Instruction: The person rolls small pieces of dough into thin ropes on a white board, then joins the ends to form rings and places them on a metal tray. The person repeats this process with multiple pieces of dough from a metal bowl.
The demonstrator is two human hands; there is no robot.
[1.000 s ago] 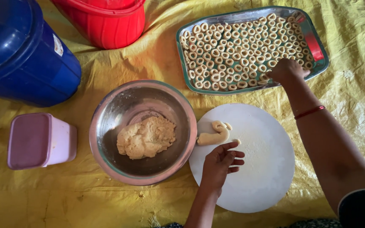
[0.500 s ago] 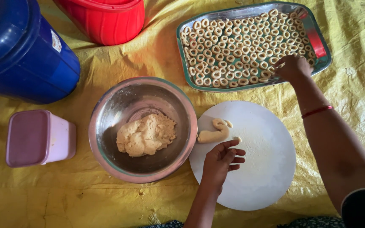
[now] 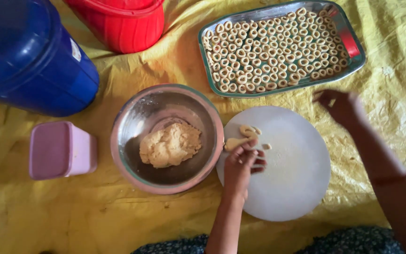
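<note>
With your left hand (image 3: 241, 162) resting loosely curled on the dough strip (image 3: 238, 141) at the board's (image 3: 292, 188) bowl-side edge and your right hand (image 3: 341, 106) empty, fingers apart, beyond the board near the tray (image 3: 358, 63), excess pressure may flatten the strip.
</note>
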